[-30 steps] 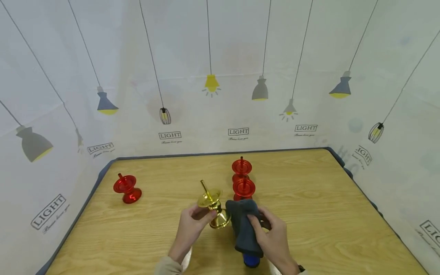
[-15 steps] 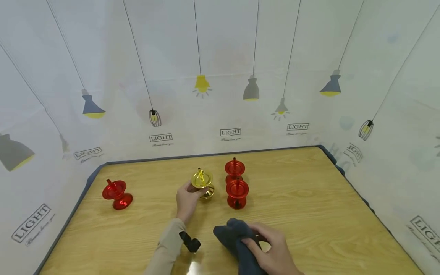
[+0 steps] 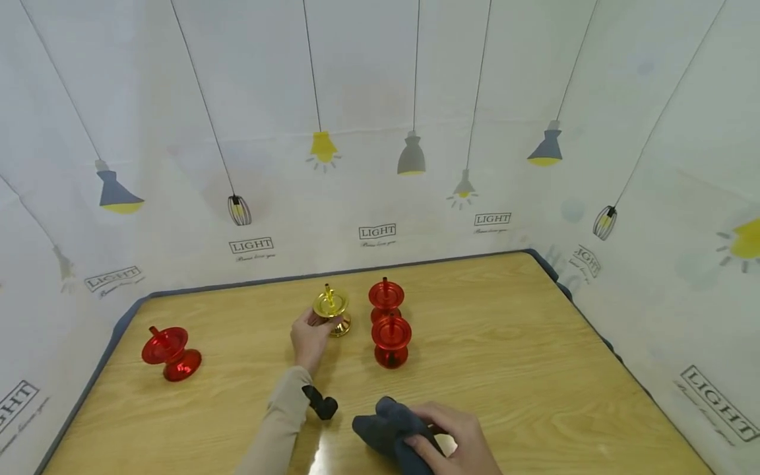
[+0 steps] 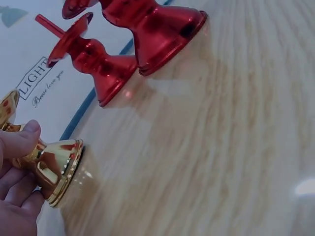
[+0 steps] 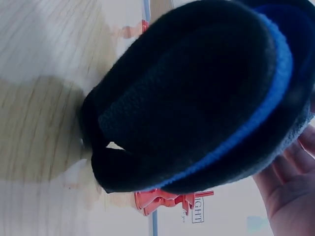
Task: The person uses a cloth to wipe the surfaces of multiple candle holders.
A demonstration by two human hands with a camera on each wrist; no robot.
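Observation:
My left hand (image 3: 309, 344) grips the waist of a shiny gold candle holder (image 3: 331, 305), which has a round dish and a short upright stem. In the left wrist view, the thumb and fingers wrap the neck above the flared gold base (image 4: 61, 164), which sits at the tabletop. Nearer the front edge, my right hand (image 3: 457, 439) pinches a bunched dark blue-grey cloth (image 3: 392, 432) between thumb and fingers. The cloth fills most of the right wrist view, where a bright blue edge (image 5: 266, 108) shows along its fold.
Two red candle holders stand just right of the gold one, a farther one (image 3: 386, 295) and a nearer one (image 3: 392, 336). A third red candle holder (image 3: 169, 348) stands at the left. A wooden table (image 3: 505, 349) meets a lamp-printed white backdrop (image 3: 368, 185) behind.
My left hand has carried the gold candle holder away from the cloth, forward onto the table beside the red ones, turning it upright. The right hand with the cloth has drawn back toward the front.

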